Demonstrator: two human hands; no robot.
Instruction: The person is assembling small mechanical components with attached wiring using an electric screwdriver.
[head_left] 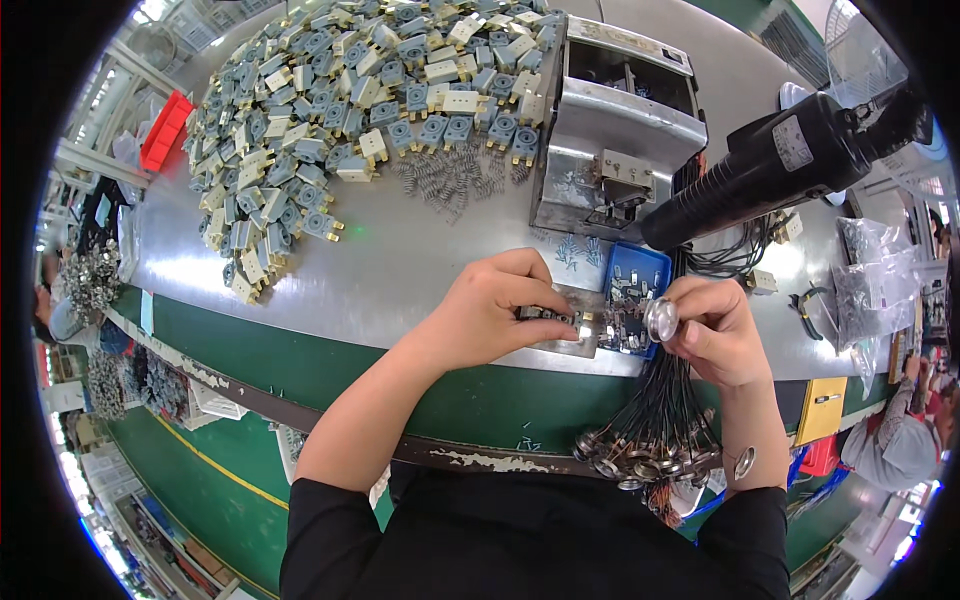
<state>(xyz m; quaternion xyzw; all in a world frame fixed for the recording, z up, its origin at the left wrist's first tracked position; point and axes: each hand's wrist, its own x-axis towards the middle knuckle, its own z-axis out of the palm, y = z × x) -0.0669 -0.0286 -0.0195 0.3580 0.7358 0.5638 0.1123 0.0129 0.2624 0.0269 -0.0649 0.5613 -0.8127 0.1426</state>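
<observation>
My left hand [500, 310] is closed around a small dark part, mostly hidden by its fingers, above a small metal block [585, 335] on the table. Between the thumb and fingers of my right hand [718, 330] is a round silver disc [661, 320], held up over the right edge of a blue tray [640, 250]. Small metal pieces [630, 292] lie in that tray. Below my right hand, a bundle of black wires [665, 390] with round metal ends [640, 465] hangs over the table's front edge.
A large heap of grey and cream blocks [340, 110] covers the back left, with loose springs [455, 180] before it. Behind the tray stands a metal machine [630, 125]; a black power screwdriver [760, 170] slants in from the right. Pliers [806, 312] and plastic bags [875, 265] lie far right.
</observation>
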